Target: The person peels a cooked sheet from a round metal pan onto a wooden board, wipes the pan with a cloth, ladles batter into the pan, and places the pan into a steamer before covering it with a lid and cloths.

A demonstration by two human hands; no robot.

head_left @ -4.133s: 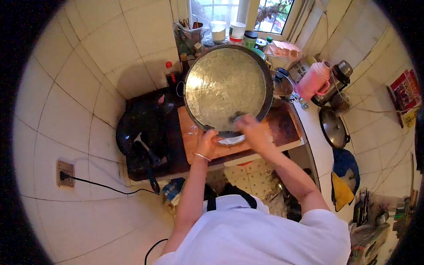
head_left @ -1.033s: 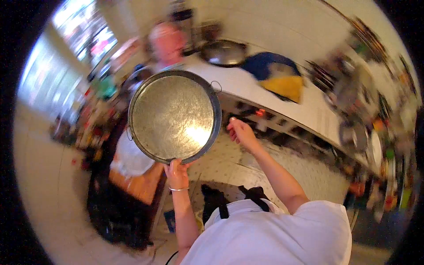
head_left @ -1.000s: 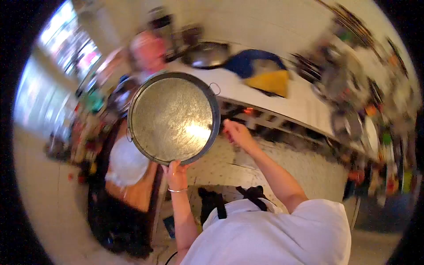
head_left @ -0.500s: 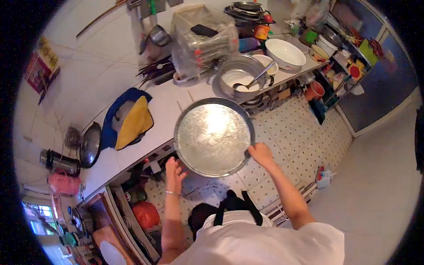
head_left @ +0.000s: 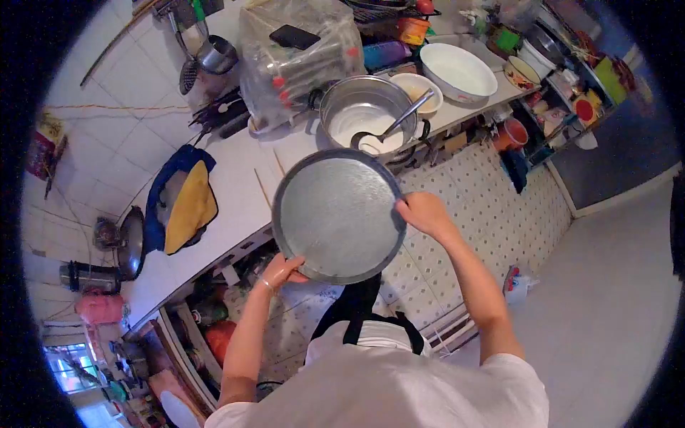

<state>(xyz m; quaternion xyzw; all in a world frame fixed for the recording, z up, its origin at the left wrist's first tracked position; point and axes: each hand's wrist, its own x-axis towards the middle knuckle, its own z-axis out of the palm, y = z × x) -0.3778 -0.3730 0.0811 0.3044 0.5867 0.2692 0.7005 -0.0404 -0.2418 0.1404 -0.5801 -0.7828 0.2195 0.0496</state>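
Observation:
A large round metal tray [head_left: 339, 217] with a low dark rim is held up in front of me, over the edge of the counter. My left hand [head_left: 282, 271] is closed on its lower-left rim, thumb on top and fingers underneath. On the right rim, my right hand [head_left: 426, 214] grips with the thumb inside. Just beyond the tray stands a steel pot [head_left: 335, 107] with white contents and a ladle [head_left: 399, 121] leaning in it. A pair of chopsticks [head_left: 262, 187] lies on the counter left of the tray, partly hidden by it.
A white counter [head_left: 239, 182] runs along the wall. On it are a plastic-covered appliance [head_left: 296, 71], a white basin [head_left: 458, 71], a small bowl [head_left: 417, 91] and a yellow-and-blue cloth item [head_left: 191, 207]. Shelves [head_left: 564, 114] stand at the right, beside the tiled floor [head_left: 492, 207].
My left hand has moved up and closed on the tray's rim; before, it was beside it. The tray has tilted slightly, and its bright reflection is gone. The view has shifted.

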